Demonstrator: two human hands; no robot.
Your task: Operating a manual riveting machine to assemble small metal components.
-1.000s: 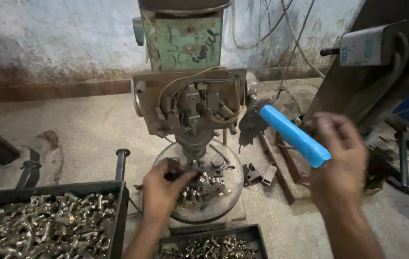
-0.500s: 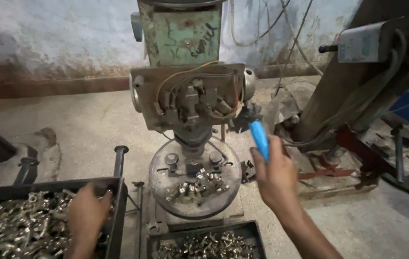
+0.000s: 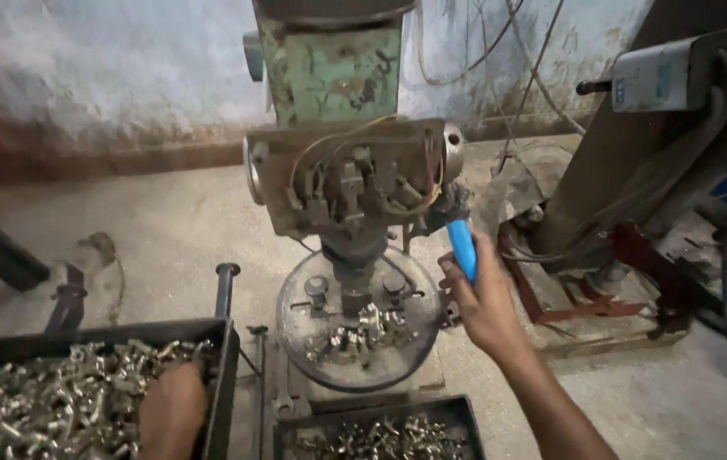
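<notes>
Where the concrete floor [image 3: 167, 221] meets a stained wall [image 3: 91, 60], a green drill press [image 3: 338, 77] stands, largest item in view, its head with open wiring hanging over a round plate [image 3: 295, 336]. To the right: a dark machine frame [image 3: 636, 170] with a grey box [image 3: 662, 77] and loose cables. Lower left: a black tray [image 3: 223, 358], heaped with small bright metal fittings [image 3: 48, 409]. Bottom centre: a second, smaller tray [image 3: 466, 417], partly filled with similar pieces [image 3: 380, 443]. On the plate, at the foot of the spindle: a small cluster of fittings [image 3: 363, 328], in or beside the fixture; exact seating cannot be told. Right hand [image 3: 487, 307]: closed around the blue lever [image 3: 463, 247] at the press's right side, lever pointing up, fingers wrapped on its lower end. Left hand [image 3: 172, 409]: down in the large tray, on the heap; whether its fingers are closed on a piece cannot be told, since they are hidden. Progress, as judged: the large tray is near full and the small one only part full, so most pieces appear unprocessed; the lever looks not yet pulled down.
</notes>
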